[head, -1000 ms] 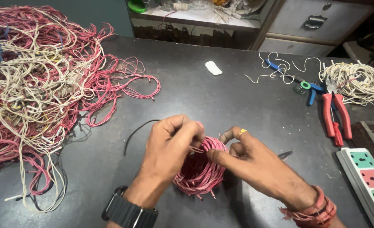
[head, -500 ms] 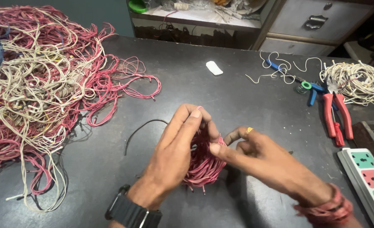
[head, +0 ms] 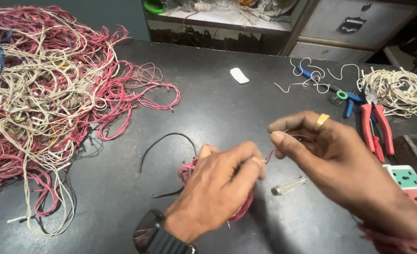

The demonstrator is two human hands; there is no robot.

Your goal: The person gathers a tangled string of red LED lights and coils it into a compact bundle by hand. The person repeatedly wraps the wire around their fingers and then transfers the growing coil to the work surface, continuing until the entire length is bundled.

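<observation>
While the left hand (head: 218, 181) lies curled over a small coil of red wire (head: 189, 170) on the dark tabletop (head: 218, 108), its fingers are closed down on the bundle, pressing it to the surface; only the coil's left edge and a few loops below the palm show. From between thumb and forefinger a single red strand (head: 269, 154) runs up to the right hand (head: 330, 160), which hovers just above the table with thumb and forefinger pinched together on the strand's end, the other fingers loosely bent. A gold ring (head: 321, 121) sits on one finger of that hand, and a black watch (head: 154, 235) is strapped to the left wrist.

Just below the strand, between the two hands, lies a small clear-handled screwdriver (head: 289, 185). A loose black wire (head: 163, 143) curves on the table just left of the coil. Far to the left spreads a large tangled heap of red and cream wires (head: 48, 99). At the right edge rest red-handled pliers (head: 377, 127), blue-handled cutters (head: 347, 101) beside them, and a smaller bundle of cream wire (head: 399, 91). A small white piece (head: 239, 75) lies near the table's far edge, and a power strip with green and pink sockets (head: 413, 186) shows behind the right forearm.
</observation>
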